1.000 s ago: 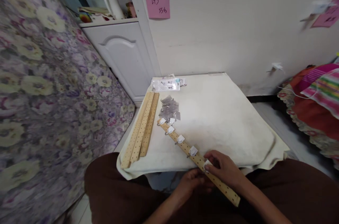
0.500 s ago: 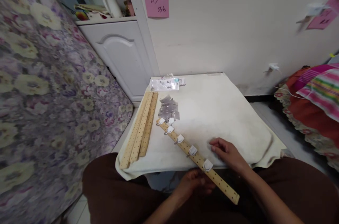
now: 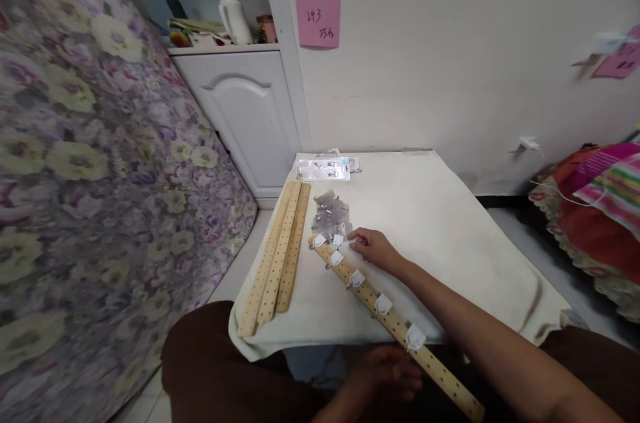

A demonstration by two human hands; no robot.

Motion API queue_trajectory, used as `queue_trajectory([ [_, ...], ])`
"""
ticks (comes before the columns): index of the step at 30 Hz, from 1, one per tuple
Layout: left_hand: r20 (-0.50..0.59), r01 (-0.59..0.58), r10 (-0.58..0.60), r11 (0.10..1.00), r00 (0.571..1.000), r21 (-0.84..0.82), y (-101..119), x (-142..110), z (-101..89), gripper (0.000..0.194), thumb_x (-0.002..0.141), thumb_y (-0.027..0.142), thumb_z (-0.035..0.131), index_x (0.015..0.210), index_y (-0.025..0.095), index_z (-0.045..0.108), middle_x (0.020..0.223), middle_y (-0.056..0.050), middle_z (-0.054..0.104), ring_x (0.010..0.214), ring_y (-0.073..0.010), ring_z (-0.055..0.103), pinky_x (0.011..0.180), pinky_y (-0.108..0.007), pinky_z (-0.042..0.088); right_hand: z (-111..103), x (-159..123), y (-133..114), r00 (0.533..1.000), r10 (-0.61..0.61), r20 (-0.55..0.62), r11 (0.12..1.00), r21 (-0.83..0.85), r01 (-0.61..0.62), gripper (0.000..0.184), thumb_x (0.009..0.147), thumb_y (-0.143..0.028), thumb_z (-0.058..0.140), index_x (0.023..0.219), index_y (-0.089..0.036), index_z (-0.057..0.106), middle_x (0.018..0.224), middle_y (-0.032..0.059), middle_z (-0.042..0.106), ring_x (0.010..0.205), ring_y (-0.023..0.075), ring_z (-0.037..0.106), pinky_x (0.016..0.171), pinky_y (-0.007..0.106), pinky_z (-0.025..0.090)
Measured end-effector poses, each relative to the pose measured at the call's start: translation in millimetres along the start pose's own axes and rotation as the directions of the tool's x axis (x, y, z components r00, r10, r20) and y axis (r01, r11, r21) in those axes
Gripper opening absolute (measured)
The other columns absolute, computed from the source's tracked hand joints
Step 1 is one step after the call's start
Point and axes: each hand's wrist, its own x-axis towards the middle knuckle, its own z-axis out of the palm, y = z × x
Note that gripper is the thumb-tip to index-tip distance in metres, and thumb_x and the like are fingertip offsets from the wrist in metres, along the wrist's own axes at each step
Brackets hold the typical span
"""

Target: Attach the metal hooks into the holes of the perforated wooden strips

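Over pale cloth (image 3: 425, 216) slants a long, perforated wooden strip (image 3: 395, 325).

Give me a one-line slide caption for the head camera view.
Right hand beside a small grey pile on pale cloth, left hand near a perforated wooden strip bearing white tags.

A pink note (image 3: 318, 15) on the wall (image 3: 440, 76) reads "243" — the handwritten characters below are unclear. Another pink note (image 3: 614, 63), far right, is too blurred to read.
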Motion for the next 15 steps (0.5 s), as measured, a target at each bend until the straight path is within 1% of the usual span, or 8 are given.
queue_trajectory([
  [4, -0.009, 0.011, -0.012, 1.0, 1.0, -0.028, -1, 0, -5.1, 0.039, 0.059, 0.028, 0.08, 0.093, 0.015, 0.065, 0.094, -0.01, 0.07, 0.085, -0.0227, 0.067, 0.08, -0.036, 0.045, 11, 20, -15, 0.999, -0.035, -0.008, 0.972, -0.234, 0.032, 0.033, 0.083, -0.028, 0.052, 0.114, -0.025, 0.061, 0.083, 0.002, 0.067, 0.078, 0.018, 0.06, 0.074, 0.029, 0.043],
  [7, -0.012, 0.03, -0.03, 0.999, 0.999, -0.039, 0, 1, -8.2, 0.04, 0.057, 0.029, 0.081, 0.092, 0.015, 0.065, 0.092, -0.009, 0.071, 0.085, -0.0227, 0.067, 0.081, -0.037, 0.044, 15, 26, -18, 1.0, -0.022, 0.011, 0.931, -0.364, 0.024, 0.032, 0.083, -0.029, 0.052, 0.114, -0.026, 0.062, 0.087, 0.0028, 0.069, 0.082, 0.0199, 0.061, 0.075, 0.03, 0.042],
  [11, -0.023, 0.045, -0.046, 0.998, 0.999, -0.046, 2, 1, -9.0, 0.041, 0.055, 0.03, 0.082, 0.09, 0.016, 0.067, 0.091, -0.009, 0.071, 0.082, -0.0212, 0.067, 0.077, -0.033, 0.044, 19, 32, -19, 1.0, -0.01, 0.026, 0.883, -0.469, 0.021, 0.033, 0.085, -0.03, 0.05, 0.116, -0.028, 0.06, 0.092, 0.0032, 0.069, 0.085, 0.0208, 0.062, 0.073, 0.029, 0.042],
  [15, -0.025, 0.04, -0.042, 0.997, 0.999, -0.06, 2, 1, -9.1, 0.042, 0.054, 0.031, 0.083, 0.09, 0.015, 0.067, 0.09, -0.008, 0.072, 0.079, -0.0199, 0.068, 0.074, -0.032, 0.045, 21, 34, -19, 0.999, -0.016, 0.04, 0.845, -0.533, 0.036, 0.034, 0.085, -0.029, 0.048, 0.117, -0.031, 0.058, 0.094, 0.0023, 0.069, 0.086, 0.0205, 0.063, 0.073, 0.029, 0.042],
])
